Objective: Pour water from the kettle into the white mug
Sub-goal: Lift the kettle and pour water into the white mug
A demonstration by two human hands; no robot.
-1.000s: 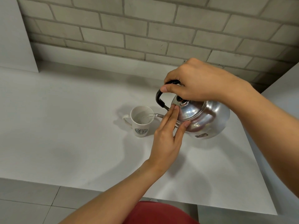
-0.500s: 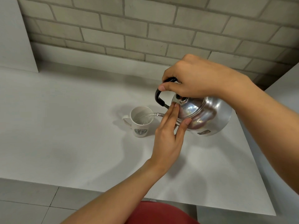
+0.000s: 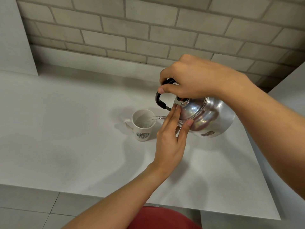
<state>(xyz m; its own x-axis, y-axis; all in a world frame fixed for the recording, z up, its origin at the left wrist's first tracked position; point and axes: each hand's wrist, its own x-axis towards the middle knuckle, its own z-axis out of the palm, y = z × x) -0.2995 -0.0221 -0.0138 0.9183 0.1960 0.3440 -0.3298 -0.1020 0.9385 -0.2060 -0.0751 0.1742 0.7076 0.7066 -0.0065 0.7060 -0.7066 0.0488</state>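
A shiny steel kettle (image 3: 212, 116) hangs tilted to the left above the white counter (image 3: 66, 129). My right hand (image 3: 194, 78) is shut on its black handle. Flat fingers of my left hand (image 3: 171, 136) press against the kettle's lid, thumb on the body. The thin spout reaches over the rim of the white mug (image 3: 142, 125), which stands upright with a green logo facing me and its handle to the left. A thin stream of water runs from the spout into the mug.
A brick wall (image 3: 148, 30) with a low ledge runs behind the counter. A white panel (image 3: 14, 38) stands at the far left. The counter's front edge is near me, with tiled floor (image 3: 33, 210) below.
The kettle's rear has risen a little, tilting further toward the mug. Both hands kept their hold and the mug has not moved.
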